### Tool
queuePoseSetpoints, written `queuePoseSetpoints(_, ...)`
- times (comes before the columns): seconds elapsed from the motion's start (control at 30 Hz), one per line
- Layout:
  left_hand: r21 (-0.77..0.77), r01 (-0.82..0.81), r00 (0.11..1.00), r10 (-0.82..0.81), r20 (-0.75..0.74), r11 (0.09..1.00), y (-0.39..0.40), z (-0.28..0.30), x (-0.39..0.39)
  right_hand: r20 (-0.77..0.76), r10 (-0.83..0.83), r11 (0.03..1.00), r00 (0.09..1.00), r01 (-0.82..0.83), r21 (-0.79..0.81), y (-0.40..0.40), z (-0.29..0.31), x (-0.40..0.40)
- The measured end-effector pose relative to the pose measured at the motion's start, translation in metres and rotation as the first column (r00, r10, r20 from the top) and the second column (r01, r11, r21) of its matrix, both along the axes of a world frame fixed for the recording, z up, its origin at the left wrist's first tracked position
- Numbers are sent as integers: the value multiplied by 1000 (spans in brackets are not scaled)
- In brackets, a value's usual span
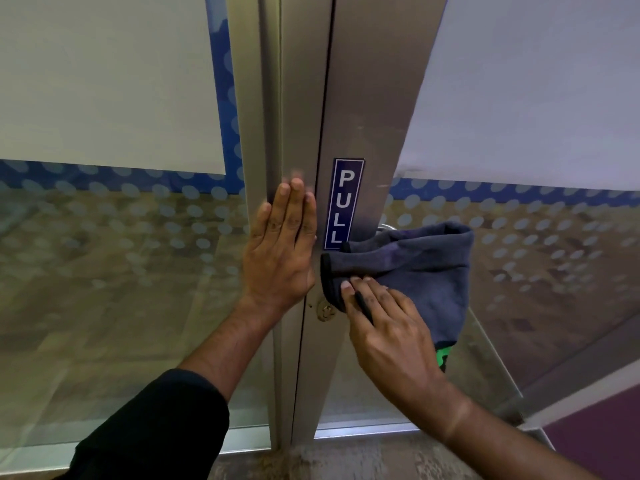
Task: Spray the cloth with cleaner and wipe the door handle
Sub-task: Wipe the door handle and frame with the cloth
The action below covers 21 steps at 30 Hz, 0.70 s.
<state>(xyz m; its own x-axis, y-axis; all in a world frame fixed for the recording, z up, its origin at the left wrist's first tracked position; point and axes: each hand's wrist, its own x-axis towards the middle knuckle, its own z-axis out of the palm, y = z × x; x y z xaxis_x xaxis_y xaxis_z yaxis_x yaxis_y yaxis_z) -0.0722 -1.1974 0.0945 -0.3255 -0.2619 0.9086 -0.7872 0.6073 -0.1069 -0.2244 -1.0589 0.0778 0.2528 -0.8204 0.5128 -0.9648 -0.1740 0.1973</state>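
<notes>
A grey-blue cloth [412, 268] is draped over the door handle [386, 227], of which only a small chrome piece shows above the cloth. My right hand [384, 327] presses the cloth's lower left part against the metal door stile, fingers laid over the fabric. My left hand [280, 247] lies flat and open on the door frame, left of the blue PULL sticker [343, 202]. A green patch [440, 356] peeks out under the cloth's lower edge. No spray bottle is in view.
A brass keyhole [325, 310] sits on the stile between my hands. Frosted glass panels with blue dotted bands [114, 181] flank the metal frame. The door [377, 81] stands slightly ajar to the right. Carpeted floor [346, 459] runs below.
</notes>
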Motion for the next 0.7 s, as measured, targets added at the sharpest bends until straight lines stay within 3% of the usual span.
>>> queuePoseSetpoints(0.3,15,7,1000,-7,8,1000,2,2,1,36,-35,998,999,33,49,-16,8,33)
queuePoseSetpoints(0.5,-2,-19,1000,19,2,1000,-1,0,0,-5,1,1000,1000,-1,20,2,0,-7)
queuePoseSetpoints(0.7,-19,-13,1000,13,5,1000,-4,-1,-1,101,-25,1000,995,24,9,-14,-1,23)
